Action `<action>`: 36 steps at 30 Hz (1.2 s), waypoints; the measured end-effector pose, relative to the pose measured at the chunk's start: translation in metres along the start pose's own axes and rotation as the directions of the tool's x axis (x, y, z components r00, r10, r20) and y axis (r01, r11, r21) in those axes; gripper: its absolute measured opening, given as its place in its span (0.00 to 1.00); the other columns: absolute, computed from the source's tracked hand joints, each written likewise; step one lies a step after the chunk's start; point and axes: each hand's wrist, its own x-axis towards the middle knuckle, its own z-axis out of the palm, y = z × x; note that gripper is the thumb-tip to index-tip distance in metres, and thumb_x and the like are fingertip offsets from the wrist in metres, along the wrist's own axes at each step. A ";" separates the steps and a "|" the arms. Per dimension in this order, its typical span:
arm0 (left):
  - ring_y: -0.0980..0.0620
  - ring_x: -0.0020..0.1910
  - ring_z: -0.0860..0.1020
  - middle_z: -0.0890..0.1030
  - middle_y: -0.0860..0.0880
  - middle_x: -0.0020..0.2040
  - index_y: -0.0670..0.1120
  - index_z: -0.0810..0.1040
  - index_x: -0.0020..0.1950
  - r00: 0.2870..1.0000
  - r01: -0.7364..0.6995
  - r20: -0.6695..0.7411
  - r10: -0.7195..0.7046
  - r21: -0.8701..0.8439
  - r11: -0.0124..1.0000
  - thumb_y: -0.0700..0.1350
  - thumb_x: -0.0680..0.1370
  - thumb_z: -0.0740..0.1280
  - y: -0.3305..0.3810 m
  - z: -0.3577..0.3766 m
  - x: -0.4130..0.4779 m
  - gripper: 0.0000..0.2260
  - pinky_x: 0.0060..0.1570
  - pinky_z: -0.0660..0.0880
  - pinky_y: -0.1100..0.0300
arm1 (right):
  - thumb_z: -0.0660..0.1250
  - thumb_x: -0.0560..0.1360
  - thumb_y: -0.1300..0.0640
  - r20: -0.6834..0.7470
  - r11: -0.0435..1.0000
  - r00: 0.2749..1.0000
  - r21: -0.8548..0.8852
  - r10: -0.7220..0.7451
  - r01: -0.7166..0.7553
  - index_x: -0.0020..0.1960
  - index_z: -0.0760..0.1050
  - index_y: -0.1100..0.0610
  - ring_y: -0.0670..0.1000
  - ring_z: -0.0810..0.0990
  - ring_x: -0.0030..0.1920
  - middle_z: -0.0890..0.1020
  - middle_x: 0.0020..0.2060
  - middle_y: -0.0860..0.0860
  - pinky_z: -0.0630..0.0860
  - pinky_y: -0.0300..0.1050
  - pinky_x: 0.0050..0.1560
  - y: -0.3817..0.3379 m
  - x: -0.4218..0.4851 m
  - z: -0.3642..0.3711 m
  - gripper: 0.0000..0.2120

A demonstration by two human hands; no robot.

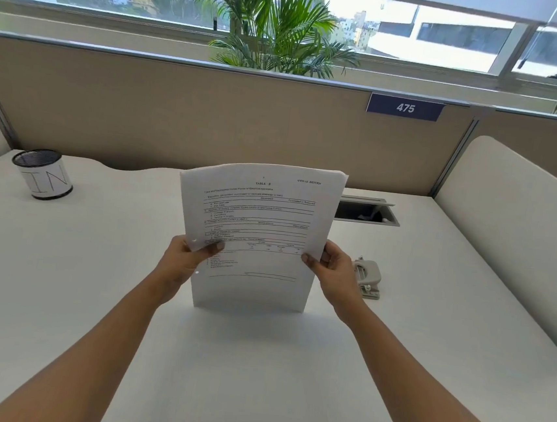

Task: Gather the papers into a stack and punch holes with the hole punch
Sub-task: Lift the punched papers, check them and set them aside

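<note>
On the bench (92,295) I see the paper stack (263,216), headed "ANNUAL RETURN", standing upright, my left hand (184,259) and right hand (336,270) fingers pinching its sides. Cup (44,174) marked "IN" far left; sign (405,107) reads "475"; hole punch (367,277) beside right hand.

You read "475" on blue plate (405,107), top of partition (211,119). Top sheet of papers (259,216) you hold: "ANNUAL RETURN" at upper right corner, "TABLE - B" as centred heading; smaller print too blurred to read. White label on mesh cup (43,173): "IN".
</note>
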 end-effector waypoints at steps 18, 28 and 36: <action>0.51 0.53 0.81 0.83 0.51 0.54 0.52 0.79 0.55 0.996 -0.020 -0.082 -0.025 -0.509 0.861 0.53 0.52 0.82 -0.008 0.007 -0.005 0.33 0.49 0.80 0.54 | 0.68 0.73 0.57 0.128 0.922 0.940 0.191 0.317 -0.337 0.62 0.68 0.54 0.52 0.82 0.50 0.81 0.51 0.51 0.76 0.44 0.51 0.033 -0.017 -0.007 0.19; 0.50 0.52 0.81 0.83 0.50 0.52 0.48 0.77 0.59 0.991 0.013 -0.104 -0.089 -0.577 0.816 0.43 0.67 0.73 -0.015 0.022 -0.012 0.21 0.47 0.81 0.54 | 0.64 0.75 0.65 0.072 0.871 0.958 0.403 0.276 -0.281 0.57 0.71 0.58 0.51 0.81 0.44 0.81 0.47 0.53 0.80 0.39 0.40 0.027 -0.014 0.010 0.12; 0.54 0.39 0.84 0.85 0.51 0.39 0.44 0.79 0.49 0.947 0.037 -0.257 -0.194 -0.513 0.858 0.34 0.74 0.66 -0.014 -0.005 -0.009 0.08 0.38 0.81 0.60 | 0.65 0.74 0.67 0.042 0.912 0.948 0.265 0.314 -0.314 0.59 0.70 0.59 0.50 0.81 0.43 0.82 0.44 0.53 0.80 0.37 0.36 0.022 -0.005 -0.010 0.15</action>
